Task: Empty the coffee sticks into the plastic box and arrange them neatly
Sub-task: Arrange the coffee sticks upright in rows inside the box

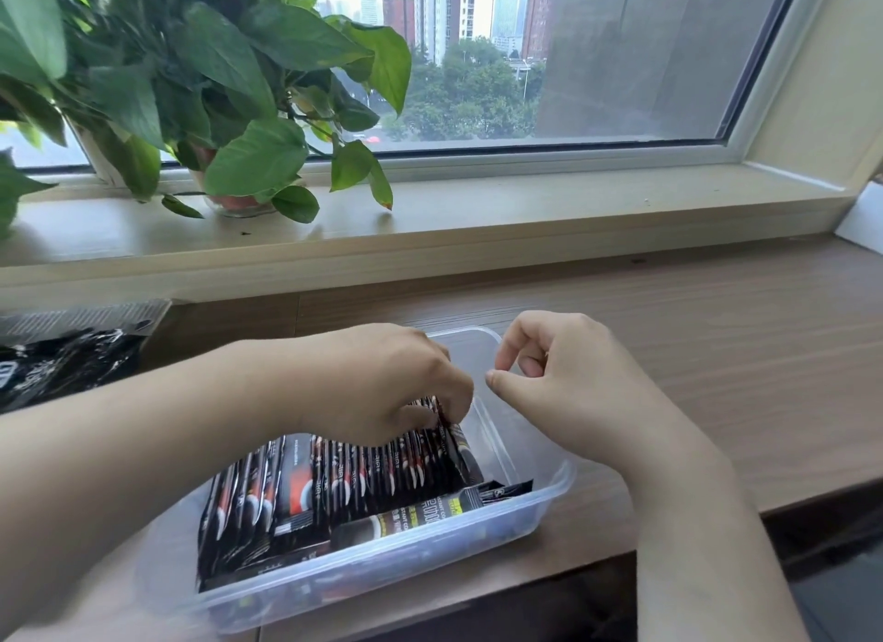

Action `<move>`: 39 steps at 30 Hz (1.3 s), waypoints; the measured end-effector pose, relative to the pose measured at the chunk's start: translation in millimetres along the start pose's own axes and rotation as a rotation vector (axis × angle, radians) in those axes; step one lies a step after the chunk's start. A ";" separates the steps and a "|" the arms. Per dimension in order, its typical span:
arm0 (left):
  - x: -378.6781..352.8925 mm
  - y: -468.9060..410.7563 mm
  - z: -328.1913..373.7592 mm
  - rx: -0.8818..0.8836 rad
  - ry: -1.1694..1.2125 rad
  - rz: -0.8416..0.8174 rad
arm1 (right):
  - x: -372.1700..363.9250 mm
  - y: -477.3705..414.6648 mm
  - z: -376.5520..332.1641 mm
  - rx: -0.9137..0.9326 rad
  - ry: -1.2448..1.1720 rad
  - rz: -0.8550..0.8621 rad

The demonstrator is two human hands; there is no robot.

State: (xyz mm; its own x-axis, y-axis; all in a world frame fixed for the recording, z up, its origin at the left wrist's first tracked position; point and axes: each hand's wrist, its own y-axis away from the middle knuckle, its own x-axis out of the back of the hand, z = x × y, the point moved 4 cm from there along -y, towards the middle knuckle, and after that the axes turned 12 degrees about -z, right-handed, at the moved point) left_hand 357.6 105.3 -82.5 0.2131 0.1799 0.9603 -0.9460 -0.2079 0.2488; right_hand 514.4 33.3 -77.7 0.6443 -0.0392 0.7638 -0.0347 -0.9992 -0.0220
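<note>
Left hand (pixel 382 383) reaches in from the left and curls its fingers down over the top ends of the coffee sticks (pixel 358 484), pinching the right part of the row. Right hand (pixel 564 374) hovers just beside it above the far right part of the plastic box (pixel 549 495), its fingers loosely bent, thumb stretched toward the left hand, holding nothing. The sticks, black with red and white print, stand on edge in a packed row that fills the left and middle of the clear box and leans toward the left. One stick (pixel 430 517) lies flat along the near wall. The right end of the box is bare. The box sits on a wooden table (pixel 716 331) close to its near edge. A crumpled black bag (pixel 62 354) lies on the table at far left. On the windowsill (pixel 525 202) beyond stands a leafy potted plant (pixel 215 77).
</note>
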 end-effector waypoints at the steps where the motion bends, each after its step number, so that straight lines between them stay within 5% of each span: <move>1: 0.0 0.3 0.0 0.001 0.008 -0.008 | 0.2 0.4 0.0 -0.001 -0.001 0.000; 9: -10.6 -8.8 0.1 -0.048 0.073 -0.084 | -0.3 -0.1 -0.7 0.008 -0.002 -0.005; 20: -16.0 -10.5 -2.4 -0.095 0.033 0.023 | 0.1 -0.6 -0.6 0.014 0.009 0.000; 39: -7.0 -25.1 1.0 0.037 0.052 -0.095 | 1.3 0.3 -0.4 0.011 -0.004 0.001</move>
State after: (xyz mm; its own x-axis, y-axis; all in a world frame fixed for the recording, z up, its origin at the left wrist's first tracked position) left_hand 380.0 108.3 -95.4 0.2874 0.2503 0.9245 -0.9123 -0.2224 0.3438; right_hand 514.9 33.0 -76.4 0.6472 -0.0402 0.7613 -0.0267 -0.9992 -0.0301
